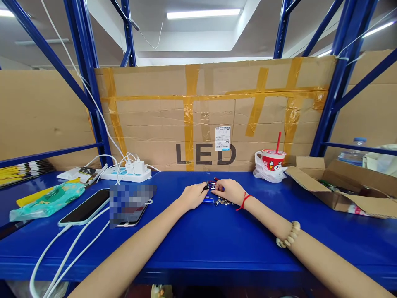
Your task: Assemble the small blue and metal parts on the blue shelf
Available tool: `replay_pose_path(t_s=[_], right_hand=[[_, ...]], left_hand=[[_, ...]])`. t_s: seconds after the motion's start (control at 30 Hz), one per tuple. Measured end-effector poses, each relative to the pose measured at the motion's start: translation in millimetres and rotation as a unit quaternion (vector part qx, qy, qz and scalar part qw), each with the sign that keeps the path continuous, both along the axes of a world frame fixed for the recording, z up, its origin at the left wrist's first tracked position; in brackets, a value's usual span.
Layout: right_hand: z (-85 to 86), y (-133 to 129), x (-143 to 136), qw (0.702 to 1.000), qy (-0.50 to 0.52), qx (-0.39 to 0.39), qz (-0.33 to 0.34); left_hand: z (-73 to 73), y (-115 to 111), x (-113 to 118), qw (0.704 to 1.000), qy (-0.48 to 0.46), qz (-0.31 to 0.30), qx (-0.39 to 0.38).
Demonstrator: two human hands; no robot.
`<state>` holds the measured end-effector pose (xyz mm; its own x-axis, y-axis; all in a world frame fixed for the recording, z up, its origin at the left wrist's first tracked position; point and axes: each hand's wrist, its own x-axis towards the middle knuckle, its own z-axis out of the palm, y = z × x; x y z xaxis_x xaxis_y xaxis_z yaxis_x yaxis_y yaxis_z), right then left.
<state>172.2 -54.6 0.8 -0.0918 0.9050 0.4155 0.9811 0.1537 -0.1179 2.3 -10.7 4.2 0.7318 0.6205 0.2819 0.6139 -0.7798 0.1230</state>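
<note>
Both my hands are over a small group of parts at the middle of the blue shelf top (198,236). My left hand (194,196) is closed, thumb and fingers pressed round a small black piece (206,188) that I cannot name. My right hand (230,191), with a red string at the wrist, is curled with fingertips together at the pile; what they hold is hidden. Between and below the hands lie a small blue piece (209,200) and several small shiny metal pieces (223,201). Some small red and blue bits show behind my fingertips.
Two phones with white cables, one a dark-screened phone (85,207), lie left, near a turquoise packet (49,200) and a white power strip (127,174). A red cup (273,160) in a plastic bag and an open cardboard box (344,186) stand right. Taped cardboard (155,120) closes the back.
</note>
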Motion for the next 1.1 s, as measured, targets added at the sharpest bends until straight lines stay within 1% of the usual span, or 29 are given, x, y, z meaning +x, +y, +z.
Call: replay_pose_path(t_s=[0.1,0.2,0.37,0.4,0.47,0.57,0.7,0.83,1.0,1.1], right_hand=[[-1.8,2.7,4.3,0.999,0.020,0.023,0.026],[-2.5,5.4,8.8,0.998,0.033,0.037,0.031],[3.0,3.1,10.7,0.995,0.088,0.039,0.040],[5.1,1.2,9.6,0.995,0.076,0.051,0.029],[9.2,-3.4,5.9,0.997,0.020,0.078,-0.007],[12.7,-8.8,-1.3,0.995,-0.056,0.076,-0.044],[8.9,-9.6,-9.8,0.994,-0.096,0.037,-0.034],[3.0,-6.7,-14.3,0.993,-0.114,-0.005,-0.027],[2.2,-5.8,-15.4,0.991,-0.126,-0.014,-0.036],[2.5,-6.4,-14.5,0.993,-0.115,-0.008,-0.024]], left_hand=[[0.1,-0.5,-0.7,1.000,-0.003,-0.005,-0.003],[0.2,-0.9,-1.2,1.000,-0.002,-0.006,-0.004],[-0.1,-1.0,-1.0,1.000,0.001,-0.007,0.000],[-0.1,-1.0,-0.9,1.000,0.002,-0.008,0.002],[-0.1,-0.7,-0.7,1.000,0.003,-0.010,0.004],[-0.3,-0.1,-0.6,1.000,0.001,-0.012,0.005],[-0.8,0.7,-0.8,1.000,0.007,-0.011,0.007],[-0.6,0.7,-1.2,1.000,0.012,-0.009,0.004],[0.0,0.8,-1.3,1.000,0.015,-0.007,0.009],[-0.1,0.8,-1.3,1.000,0.019,-0.010,0.009]])
